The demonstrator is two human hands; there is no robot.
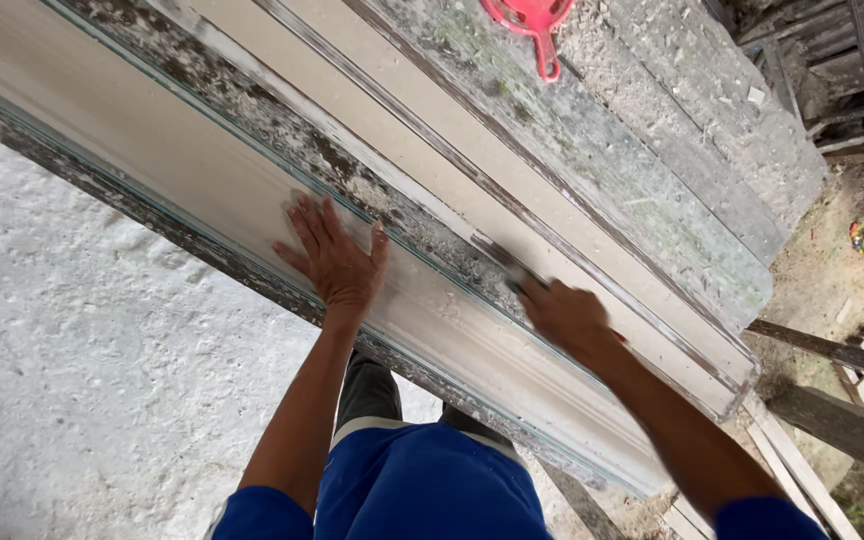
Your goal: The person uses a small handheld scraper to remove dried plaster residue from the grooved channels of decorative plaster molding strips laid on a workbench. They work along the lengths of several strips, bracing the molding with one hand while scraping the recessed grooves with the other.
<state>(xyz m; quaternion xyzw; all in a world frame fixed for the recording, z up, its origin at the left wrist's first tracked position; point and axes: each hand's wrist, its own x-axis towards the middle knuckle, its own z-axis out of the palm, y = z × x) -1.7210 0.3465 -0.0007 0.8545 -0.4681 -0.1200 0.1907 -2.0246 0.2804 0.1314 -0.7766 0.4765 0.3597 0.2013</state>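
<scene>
Your left hand (337, 262) lies flat, fingers spread, palm down on the pale wet strip in the long mould (452, 330), near the mould's near edge. Your right hand (564, 315) is closed around a scraper (505, 265), whose blade rests on the crusted ridge between the two pale channels; the two hands are apart, the right further along toward the mould's far end. The mould runs slantwise across the whole view, carried on a rough surface (672, 150) caked with dried plaster. A red scoop (530, 22) lies at that surface's far edge, well apart from both hands. Judgement: the pale fill looks soft and easily marked, so light flat pressure suits it; the mould looks stiff, long and heavy, best gripped along its rims. White rough floor (82, 380) below.
</scene>
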